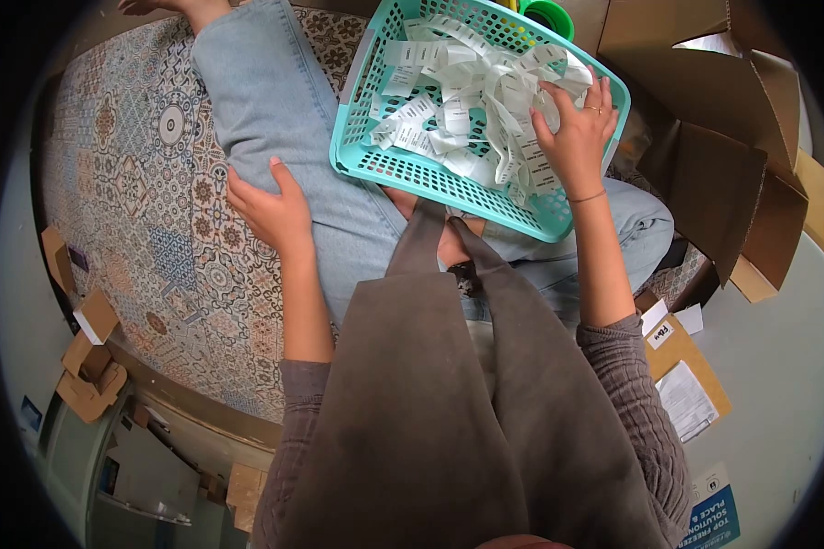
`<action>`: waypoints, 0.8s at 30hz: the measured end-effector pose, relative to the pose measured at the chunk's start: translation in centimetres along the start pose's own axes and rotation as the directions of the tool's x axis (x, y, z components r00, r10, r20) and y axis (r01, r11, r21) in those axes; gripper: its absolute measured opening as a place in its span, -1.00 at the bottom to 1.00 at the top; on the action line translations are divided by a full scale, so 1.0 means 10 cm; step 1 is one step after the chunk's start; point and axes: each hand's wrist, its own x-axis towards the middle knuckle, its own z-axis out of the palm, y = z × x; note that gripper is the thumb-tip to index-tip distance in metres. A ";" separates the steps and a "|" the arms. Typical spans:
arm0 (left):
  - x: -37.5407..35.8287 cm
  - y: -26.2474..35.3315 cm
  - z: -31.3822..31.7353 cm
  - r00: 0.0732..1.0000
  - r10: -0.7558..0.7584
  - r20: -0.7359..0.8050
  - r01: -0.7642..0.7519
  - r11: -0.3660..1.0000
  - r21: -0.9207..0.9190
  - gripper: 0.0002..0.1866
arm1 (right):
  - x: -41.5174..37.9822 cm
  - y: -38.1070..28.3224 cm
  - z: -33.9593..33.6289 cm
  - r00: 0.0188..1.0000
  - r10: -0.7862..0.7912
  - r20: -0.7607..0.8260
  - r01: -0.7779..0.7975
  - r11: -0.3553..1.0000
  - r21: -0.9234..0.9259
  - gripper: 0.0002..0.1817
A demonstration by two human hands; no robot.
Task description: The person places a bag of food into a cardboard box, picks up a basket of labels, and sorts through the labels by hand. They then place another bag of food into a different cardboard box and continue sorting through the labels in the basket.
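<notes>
A turquoise plastic basket (430, 179) rests tilted over my crossed legs. Inside it lies a tangled heap of white printed label strips (499, 101). My right hand (577, 128), with a ring on one finger, reaches over the basket's right side, its fingers spread and touching a looped strip near the rim. My left hand (270, 206) lies against the knee of my light blue jeans (275, 101), fingers apart, with nothing in it.
Open cardboard boxes (714, 174) stand at the right. A brown envelope with labels (705, 384) lies below them. Patterned mat (174, 229) covers the floor at left, with cardboard pieces (92, 366) beyond. Behind the basket is a green round object (551, 16). Another person's hand (169, 5) shows at top left.
</notes>
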 end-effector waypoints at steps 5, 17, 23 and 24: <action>0.00 -0.02 0.01 1.000 -0.015 0.014 0.015 1.000 -0.007 -0.32 | 0.00 0.03 0.04 1.000 -0.012 -0.011 0.012 1.000 -0.002 -0.64; 0.00 -0.01 0.00 1.000 -0.018 0.011 0.018 1.000 -0.006 -0.32 | -0.01 0.03 0.07 1.000 -0.005 0.009 0.005 1.000 -0.015 -0.62; 0.00 0.00 0.00 0.999 -0.036 0.019 0.036 0.999 -0.023 -0.32 | -0.01 0.03 0.08 1.000 -0.011 0.006 0.011 1.000 -0.013 -0.61; 0.00 0.00 0.00 0.999 -0.032 0.016 0.033 0.999 -0.023 -0.32 | -0.01 0.03 0.08 1.000 -0.009 0.006 0.009 1.000 -0.015 -0.61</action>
